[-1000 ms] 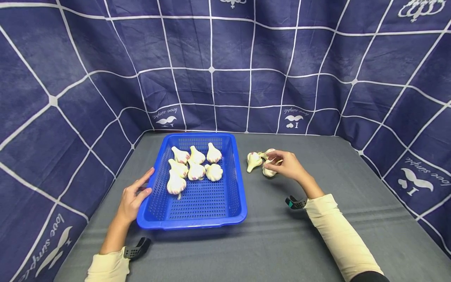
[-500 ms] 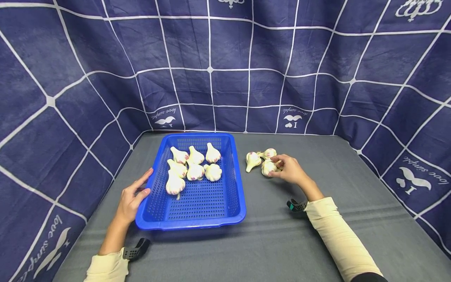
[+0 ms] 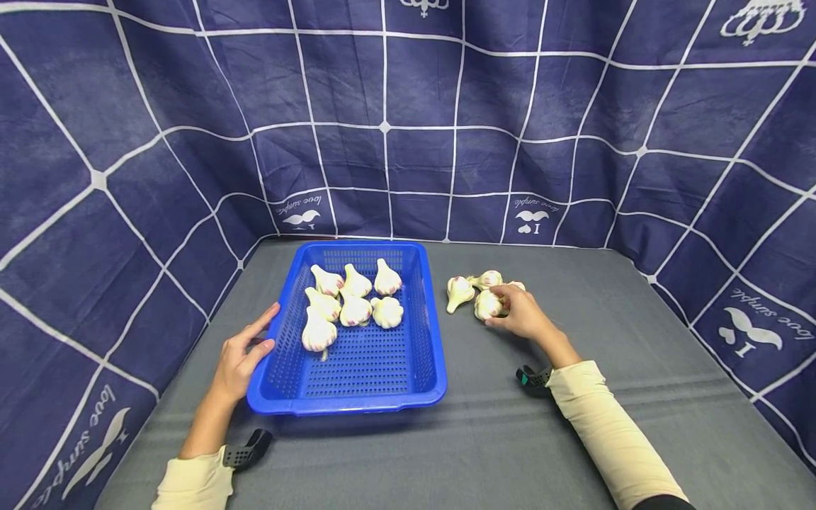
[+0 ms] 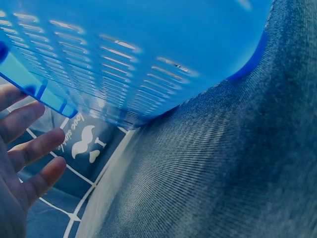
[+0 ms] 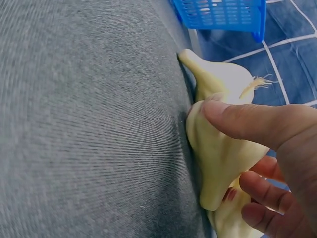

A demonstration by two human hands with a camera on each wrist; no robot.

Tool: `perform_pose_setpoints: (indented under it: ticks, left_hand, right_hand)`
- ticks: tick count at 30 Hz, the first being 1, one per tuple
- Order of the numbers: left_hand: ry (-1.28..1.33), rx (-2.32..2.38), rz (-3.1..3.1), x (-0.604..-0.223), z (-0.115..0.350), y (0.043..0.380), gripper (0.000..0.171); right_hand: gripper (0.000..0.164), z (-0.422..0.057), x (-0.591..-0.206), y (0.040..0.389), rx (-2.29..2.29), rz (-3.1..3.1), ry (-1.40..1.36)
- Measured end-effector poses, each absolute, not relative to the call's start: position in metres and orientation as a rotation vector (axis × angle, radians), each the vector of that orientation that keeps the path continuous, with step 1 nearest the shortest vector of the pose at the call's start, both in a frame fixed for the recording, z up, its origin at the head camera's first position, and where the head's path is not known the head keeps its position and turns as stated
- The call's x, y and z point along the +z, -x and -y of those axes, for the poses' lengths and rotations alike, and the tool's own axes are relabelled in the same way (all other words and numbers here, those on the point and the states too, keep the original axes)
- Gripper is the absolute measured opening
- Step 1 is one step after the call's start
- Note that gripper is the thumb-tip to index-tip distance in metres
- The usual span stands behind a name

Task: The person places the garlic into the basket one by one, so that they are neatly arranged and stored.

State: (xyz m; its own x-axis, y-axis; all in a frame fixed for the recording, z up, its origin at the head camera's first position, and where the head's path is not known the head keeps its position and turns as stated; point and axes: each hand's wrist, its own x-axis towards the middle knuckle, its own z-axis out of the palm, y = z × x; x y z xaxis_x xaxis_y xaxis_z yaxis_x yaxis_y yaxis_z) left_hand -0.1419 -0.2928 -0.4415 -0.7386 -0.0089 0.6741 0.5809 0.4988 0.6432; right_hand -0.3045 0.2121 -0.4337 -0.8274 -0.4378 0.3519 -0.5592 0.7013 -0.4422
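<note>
A blue perforated plastic basket [image 3: 347, 406] stands left of centre, with several white garlic bulbs [image 3: 318, 333] in its far and left parts. My left hand [image 3: 236, 365] rests at its left rim, fingers fairly straight and spread; the left wrist view shows those fingers [image 4: 39, 144] by the rim. To the basket's right, my right hand [image 3: 524, 313] holds a garlic bulb [image 3: 486, 305] that lies on the table. In the right wrist view the thumb [image 5: 242, 119] presses this bulb [image 5: 218, 153] and the other fingers curl at its far side, partly hidden.
Close around the held bulb lie other bulbs: one to the left [image 3: 459, 292], one behind [image 3: 489, 279], and one partly hidden behind my right hand [image 3: 518, 285]. A grey cloth covers the table [image 3: 484, 439]. Blue checked curtains [image 3: 414, 163] hang behind and at both sides.
My right hand has shifted from above the bulb to its right side, lower down, with thumb and fingers around it. The left hand and basket have stayed put.
</note>
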Motion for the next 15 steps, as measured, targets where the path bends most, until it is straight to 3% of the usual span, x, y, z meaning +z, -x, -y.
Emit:
perform_pose_setpoints:
  ticks: [15]
  left_hand:
    - [0.451, -1.235, 2.127, -0.4406, 0.2919, 0.1414, 0.052]
  right_hand:
    - [0.057, -0.2104, -0.4339, 0.2968, 0.815, 2.662, -0.813]
